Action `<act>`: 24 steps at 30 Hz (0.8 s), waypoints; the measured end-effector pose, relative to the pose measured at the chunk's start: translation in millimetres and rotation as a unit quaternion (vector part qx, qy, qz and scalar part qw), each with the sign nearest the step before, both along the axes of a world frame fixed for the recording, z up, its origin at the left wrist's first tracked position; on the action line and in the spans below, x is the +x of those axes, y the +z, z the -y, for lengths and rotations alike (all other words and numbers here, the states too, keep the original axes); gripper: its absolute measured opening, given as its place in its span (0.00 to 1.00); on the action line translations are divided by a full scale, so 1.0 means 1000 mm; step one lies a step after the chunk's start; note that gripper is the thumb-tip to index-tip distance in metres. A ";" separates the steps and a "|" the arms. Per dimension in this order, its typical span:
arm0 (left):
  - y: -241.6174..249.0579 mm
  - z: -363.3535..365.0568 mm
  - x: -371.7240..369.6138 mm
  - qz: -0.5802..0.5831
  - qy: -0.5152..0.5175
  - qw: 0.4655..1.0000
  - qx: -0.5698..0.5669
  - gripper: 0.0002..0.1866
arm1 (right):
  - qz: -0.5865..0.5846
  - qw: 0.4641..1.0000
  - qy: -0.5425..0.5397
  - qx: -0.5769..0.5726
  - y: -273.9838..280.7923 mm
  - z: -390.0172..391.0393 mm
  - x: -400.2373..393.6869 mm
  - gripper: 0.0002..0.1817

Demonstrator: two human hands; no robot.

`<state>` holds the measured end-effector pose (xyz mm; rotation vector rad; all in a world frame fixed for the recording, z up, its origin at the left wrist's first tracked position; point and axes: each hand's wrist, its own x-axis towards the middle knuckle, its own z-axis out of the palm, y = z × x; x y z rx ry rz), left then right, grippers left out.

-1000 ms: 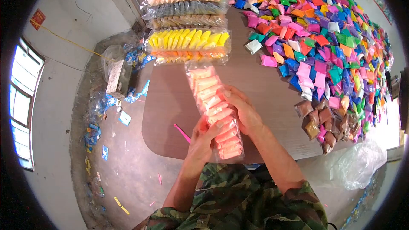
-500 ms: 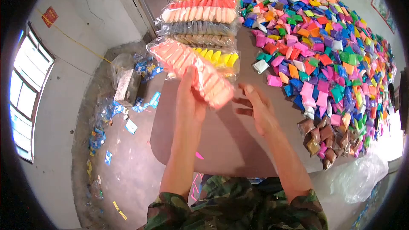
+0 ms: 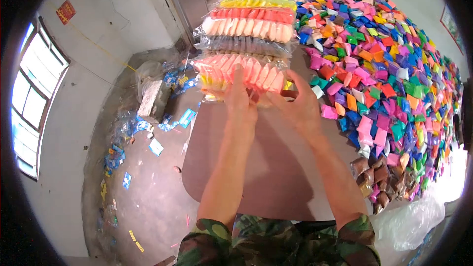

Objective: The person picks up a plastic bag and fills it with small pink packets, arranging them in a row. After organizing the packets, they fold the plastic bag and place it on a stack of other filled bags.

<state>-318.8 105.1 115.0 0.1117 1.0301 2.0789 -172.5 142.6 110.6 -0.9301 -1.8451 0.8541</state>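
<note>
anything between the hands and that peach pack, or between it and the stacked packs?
Nothing visible. The left hand and right hand both touch the peach pack, which lies directly against the nearest pack of the stack of packs, over a yellow one.

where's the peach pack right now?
Head view, upper centre: the peach pack lies crosswise at the near end of the stacked packs, under both hands, left hand and right hand, with the loose sachet pile to its right.
</note>
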 end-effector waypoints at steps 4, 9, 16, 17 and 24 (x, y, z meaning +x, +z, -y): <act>0.004 0.009 -0.010 -0.029 -0.082 0.995 -0.045 0.29 | -0.045 0.993 0.055 -0.093 -0.002 -0.023 -0.002 0.38; 0.002 0.010 -0.026 -0.046 -0.107 0.986 -0.115 0.36 | -0.055 0.986 0.103 -0.117 0.006 -0.033 0.000 0.32; 0.001 0.007 -0.030 -0.031 -0.105 0.992 -0.065 0.26 | -0.080 0.966 0.136 -0.207 0.015 -0.047 0.002 0.30; 0.002 0.007 -0.028 -0.021 -0.090 0.994 -0.051 0.24 | -0.079 0.964 0.136 -0.216 0.019 -0.047 0.003 0.30; -0.009 0.014 -0.047 -0.062 -0.151 0.986 -0.027 0.13 | -0.083 0.956 0.139 -0.244 0.027 -0.052 0.000 0.25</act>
